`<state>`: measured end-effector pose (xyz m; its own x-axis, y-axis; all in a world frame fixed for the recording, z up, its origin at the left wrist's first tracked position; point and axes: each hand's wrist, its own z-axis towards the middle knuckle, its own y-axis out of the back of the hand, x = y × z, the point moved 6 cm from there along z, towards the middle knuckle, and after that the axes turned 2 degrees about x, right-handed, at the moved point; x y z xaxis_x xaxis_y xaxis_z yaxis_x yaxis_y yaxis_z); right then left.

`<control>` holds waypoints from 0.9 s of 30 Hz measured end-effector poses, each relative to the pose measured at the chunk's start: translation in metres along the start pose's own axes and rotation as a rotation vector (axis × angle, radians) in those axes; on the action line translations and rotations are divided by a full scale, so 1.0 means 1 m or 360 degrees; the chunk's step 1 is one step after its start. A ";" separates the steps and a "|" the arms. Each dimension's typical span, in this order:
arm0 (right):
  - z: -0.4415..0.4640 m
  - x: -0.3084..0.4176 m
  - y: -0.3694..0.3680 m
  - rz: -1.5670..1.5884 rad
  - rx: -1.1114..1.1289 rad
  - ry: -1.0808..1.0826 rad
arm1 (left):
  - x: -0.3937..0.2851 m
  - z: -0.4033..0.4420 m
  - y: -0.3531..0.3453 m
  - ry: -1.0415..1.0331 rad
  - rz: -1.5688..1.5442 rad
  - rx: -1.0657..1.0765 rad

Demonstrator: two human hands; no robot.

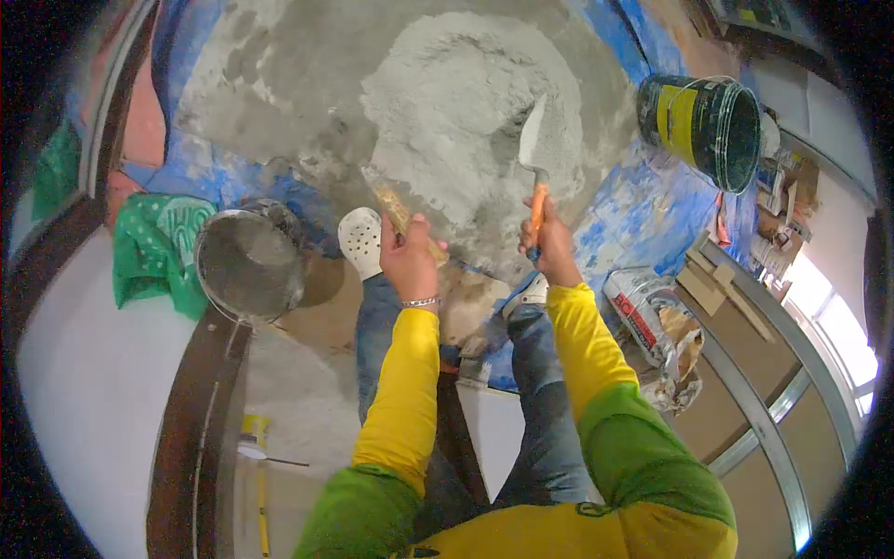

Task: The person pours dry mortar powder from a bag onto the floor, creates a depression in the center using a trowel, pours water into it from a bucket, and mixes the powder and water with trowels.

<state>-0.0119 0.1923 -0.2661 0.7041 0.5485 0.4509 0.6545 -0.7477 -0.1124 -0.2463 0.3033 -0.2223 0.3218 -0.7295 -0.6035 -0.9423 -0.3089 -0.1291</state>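
Just beyond the fingers of both hands, a heap of pale powder [438, 140] is lying on a grey surface [270, 102]. The right hand [558, 247] is gripping a trowel [538, 140] by its orange handle, fingers wrapping snugly round it, the blade pointing away from them over the powder. The left hand [410, 265] is clasping a narrow tan piece [395, 207], its fingers folding closely about it; its exact kind is staying unclear. Left of those fingers, a grey-smeared bucket [210, 279] is standing beside a green cloth [149, 256].
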 end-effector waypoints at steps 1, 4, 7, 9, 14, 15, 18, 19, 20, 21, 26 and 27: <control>0.009 -0.003 -0.006 -0.0006 -0.0002 0.0001 | 0.001 0.001 0.002 0.0050 -0.0018 0.0005; 0.048 -0.009 -0.036 0.0185 0.0059 -0.0133 | 0.000 0.001 0.002 0.0079 -0.0090 -0.0025; 0.069 -0.008 -0.062 0.0395 0.0022 -0.0202 | -0.008 -0.003 0.004 0.0100 -0.0114 -0.0045; 0.077 -0.005 -0.077 0.0398 0.0081 -0.0164 | -0.011 -0.003 0.004 0.0093 -0.0132 -0.0071; 0.090 -0.007 -0.104 0.0332 0.0022 -0.0193 | -0.013 -0.001 0.014 0.0015 -0.0174 -0.0104; 0.091 -0.007 -0.107 0.0300 0.0003 -0.0200 | -0.015 0.000 0.015 0.0002 -0.0182 -0.0080; 0.091 -0.005 -0.110 0.0135 0.0138 -0.0155 | -0.021 0.000 0.019 0.0016 -0.0187 -0.0066; 0.093 -0.006 -0.108 0.0132 0.0140 -0.0155 | -0.023 -0.001 0.020 0.0044 -0.0181 -0.0070; 0.096 -0.007 -0.108 0.0080 0.0196 -0.0199 | -0.026 -0.003 0.020 0.0041 -0.0185 -0.0074; 0.098 -0.008 -0.108 0.0027 0.0253 -0.0245 | -0.029 -0.006 0.020 0.0054 -0.0156 -0.0088; 0.090 0.006 -0.105 -0.0423 0.0288 -0.0247 | -0.035 -0.005 0.024 -0.0021 -0.0140 -0.0090; 0.089 0.010 -0.101 -0.0593 0.0243 -0.0252 | -0.036 -0.006 0.024 -0.0015 -0.0146 -0.0087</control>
<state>-0.0466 0.3060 -0.3288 0.4378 0.8300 0.3456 0.8968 -0.4302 -0.1028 -0.2802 0.3189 -0.1992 0.4053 -0.6911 -0.5984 -0.9024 -0.4072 -0.1410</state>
